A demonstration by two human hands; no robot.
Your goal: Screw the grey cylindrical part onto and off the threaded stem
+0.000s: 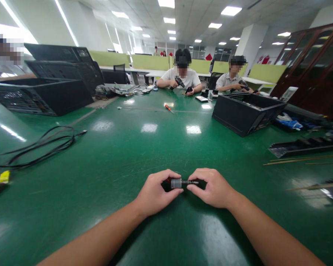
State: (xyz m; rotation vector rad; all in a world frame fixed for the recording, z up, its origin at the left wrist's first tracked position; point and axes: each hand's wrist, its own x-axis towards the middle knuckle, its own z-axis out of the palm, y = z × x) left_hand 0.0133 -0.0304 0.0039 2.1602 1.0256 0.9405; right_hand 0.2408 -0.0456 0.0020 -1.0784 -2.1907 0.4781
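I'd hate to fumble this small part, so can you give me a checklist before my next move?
1. Left hand holding the gray cylinder: ok.
2. Right hand gripping the thin dark shaft: cannot tell; it is there, but contact is unclear.
3. Black cables away from both hands: ok, off to the left.
4. Orange screwdriver beside the hands: not ok, it lies farther up the table.

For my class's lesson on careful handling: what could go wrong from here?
The left hand holds a small grey cylinder, which might slip and drop. Its slim shaft sits close to the right hand and could poke it. The red screwdriver on the green table might roll if bumped.
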